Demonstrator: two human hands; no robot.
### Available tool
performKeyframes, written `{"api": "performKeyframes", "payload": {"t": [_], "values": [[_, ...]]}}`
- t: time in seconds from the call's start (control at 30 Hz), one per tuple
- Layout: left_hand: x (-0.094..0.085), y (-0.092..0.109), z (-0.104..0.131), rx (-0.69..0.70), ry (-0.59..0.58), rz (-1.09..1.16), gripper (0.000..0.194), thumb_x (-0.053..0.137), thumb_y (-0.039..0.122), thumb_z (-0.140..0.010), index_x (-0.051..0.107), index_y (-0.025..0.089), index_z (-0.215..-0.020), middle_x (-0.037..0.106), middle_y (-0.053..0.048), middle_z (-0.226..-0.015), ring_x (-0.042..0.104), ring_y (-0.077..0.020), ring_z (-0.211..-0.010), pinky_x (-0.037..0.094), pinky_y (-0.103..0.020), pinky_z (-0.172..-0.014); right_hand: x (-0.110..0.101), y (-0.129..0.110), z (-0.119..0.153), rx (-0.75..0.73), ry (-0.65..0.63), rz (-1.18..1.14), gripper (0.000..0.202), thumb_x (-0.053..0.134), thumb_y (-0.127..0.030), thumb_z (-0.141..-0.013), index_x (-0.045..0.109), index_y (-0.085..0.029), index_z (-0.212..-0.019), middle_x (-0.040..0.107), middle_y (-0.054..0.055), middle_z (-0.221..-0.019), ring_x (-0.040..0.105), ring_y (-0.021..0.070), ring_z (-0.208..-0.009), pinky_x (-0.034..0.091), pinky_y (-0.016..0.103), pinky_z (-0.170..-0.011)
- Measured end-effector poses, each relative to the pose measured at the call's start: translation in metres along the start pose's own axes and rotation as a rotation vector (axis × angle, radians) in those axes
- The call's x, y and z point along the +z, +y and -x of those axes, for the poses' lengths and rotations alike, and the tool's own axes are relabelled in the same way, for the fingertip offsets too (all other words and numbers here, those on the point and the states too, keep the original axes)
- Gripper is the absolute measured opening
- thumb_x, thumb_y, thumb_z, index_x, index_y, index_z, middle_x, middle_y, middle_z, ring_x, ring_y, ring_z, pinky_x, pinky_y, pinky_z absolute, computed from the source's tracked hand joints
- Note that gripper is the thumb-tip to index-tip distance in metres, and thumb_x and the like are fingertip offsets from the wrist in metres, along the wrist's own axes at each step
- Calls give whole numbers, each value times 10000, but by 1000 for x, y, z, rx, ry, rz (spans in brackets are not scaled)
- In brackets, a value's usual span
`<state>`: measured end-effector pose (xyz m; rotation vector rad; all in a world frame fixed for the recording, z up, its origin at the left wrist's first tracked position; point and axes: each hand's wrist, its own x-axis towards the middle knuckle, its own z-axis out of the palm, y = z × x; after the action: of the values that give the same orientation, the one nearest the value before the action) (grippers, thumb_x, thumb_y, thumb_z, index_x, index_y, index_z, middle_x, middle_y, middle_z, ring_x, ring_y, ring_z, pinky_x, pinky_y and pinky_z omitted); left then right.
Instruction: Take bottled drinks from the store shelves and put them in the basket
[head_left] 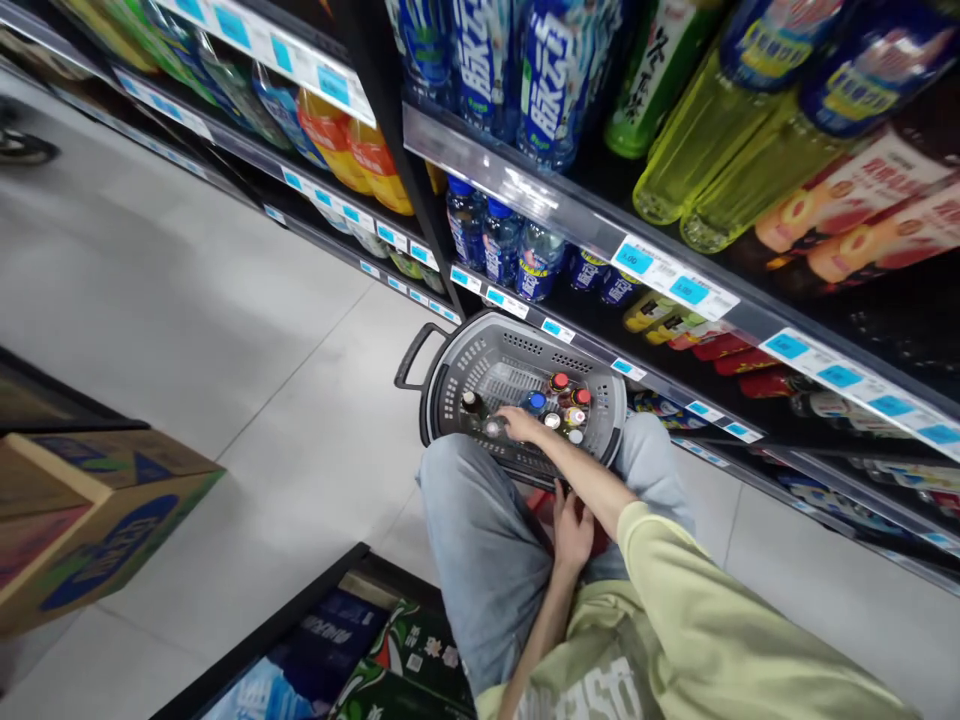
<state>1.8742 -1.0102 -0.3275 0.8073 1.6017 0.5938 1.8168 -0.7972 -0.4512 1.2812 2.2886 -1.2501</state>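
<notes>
A grey plastic basket [611, 400] stands on the floor at my knees, in front of the shelf. Upright bottles are inside it, among them one with a blue cap [537, 401], one with a red cap [559, 382] and one with a dark body and pale cap [469, 400]. Reaching over the basket, my right hand [521, 424] has its fingers closed at the top of a clear bottle [493, 428] on the left side. My left hand [572, 527] rests between my knees near the basket's close edge, fingers apart. Something red is partly hidden behind it.
Drink shelves [525, 200] with price tags run along the front and right, close above the basket. A cardboard box [112, 520] is at the left. Stacked drink cases [405, 650] sit behind my left knee. Grey tiled floor [300, 330] stretches to the left.
</notes>
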Motion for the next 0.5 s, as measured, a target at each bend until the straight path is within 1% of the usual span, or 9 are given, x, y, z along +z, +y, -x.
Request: {"api": "performKeyframes", "payload": {"t": [0.07,0.1,0.17,0.23,0.33,0.4,0.5], "values": [[0,0,2,-28,-10,-48,494,515,174,-956,668,36,-1405,310,-243,-1770,300,-354,-1652,227,-339,-1333,-22,18,18,47,37,4,558,602,-9,-889,725,-183,-1405,716,112,-1456,659,226,-1383,470,317,-1210],[0,1,2,-37,-9,-69,519,491,165,-944,658,25,-1415,295,-242,-1775,302,-338,-1653,213,-310,-1324,-33,26,26,74,56,5,545,611,-15,-886,738,-180,-1389,734,118,-1427,678,236,-1357,484,324,-1194],[0,1,3,-33,-3,-103,550,469,169,-930,646,11,-1427,299,-243,-1773,313,-312,-1651,200,-268,-1304,-53,40,41,118,92,7,512,616,-20,-884,762,-165,-1354,745,134,-1403,698,250,-1329,499,322,-1169],[-1,3,4,-31,1,-129,561,466,170,-916,651,17,-1423,331,-234,-1763,316,-289,-1651,190,-233,-1283,-69,47,54,147,121,4,485,613,-25,-893,773,-151,-1333,745,143,-1402,706,250,-1316,506,304,-1145],[-1,5,7,-28,7,-161,573,479,163,-895,667,35,-1421,399,-212,-1737,334,-276,-1641,180,-199,-1261,-82,44,67,161,149,-9,479,621,-41,-902,767,-157,-1343,756,136,-1385,726,236,-1277,524,275,-1090],[-2,5,8,-12,15,-182,574,488,158,-890,678,31,-1417,417,-212,-1726,349,-281,-1633,186,-195,-1256,-85,35,73,149,151,-16,472,643,-59,-892,776,-168,-1331,777,126,-1345,742,236,-1242,533,268,-1064],[-2,2,9,4,21,-219,573,502,166,-888,686,34,-1414,404,-215,-1731,384,-294,-1614,234,-210,-1248,-84,14,80,109,130,-19,441,653,-73,-880,805,-183,-1279,808,104,-1273,762,233,-1195,545,266,-1046]]}}
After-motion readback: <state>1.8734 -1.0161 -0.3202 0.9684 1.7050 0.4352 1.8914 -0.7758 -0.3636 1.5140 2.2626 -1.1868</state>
